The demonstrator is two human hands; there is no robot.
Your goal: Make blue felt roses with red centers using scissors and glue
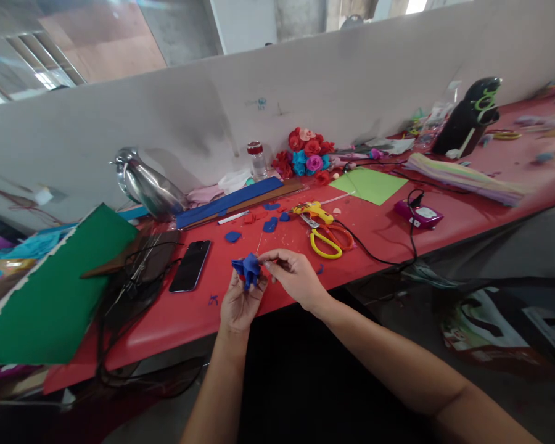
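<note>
A blue paper flower (248,266) with folded petals rests in my left hand (242,303), whose fingers close round it from below. My right hand (292,271) comes in from the right, its thumb and fingertips pinched together at the flower's right edge. Whether those fingertips grip a petal is too small to tell. Just beyond lie cut blue petals (270,225) and scraps on the red tabletop (222,265). Scissors with yellow and orange handles (326,245) sit to the right, beside a yellow glue gun (317,212).
Left of my hands are a phone (190,266) and a green sheet (60,296). Behind stand a steel jug (150,185), a glass jar (258,161) and a paper-flower bouquet (308,151). A black cable runs to a pink power box (419,214). Light-green paper (369,185) lies back right.
</note>
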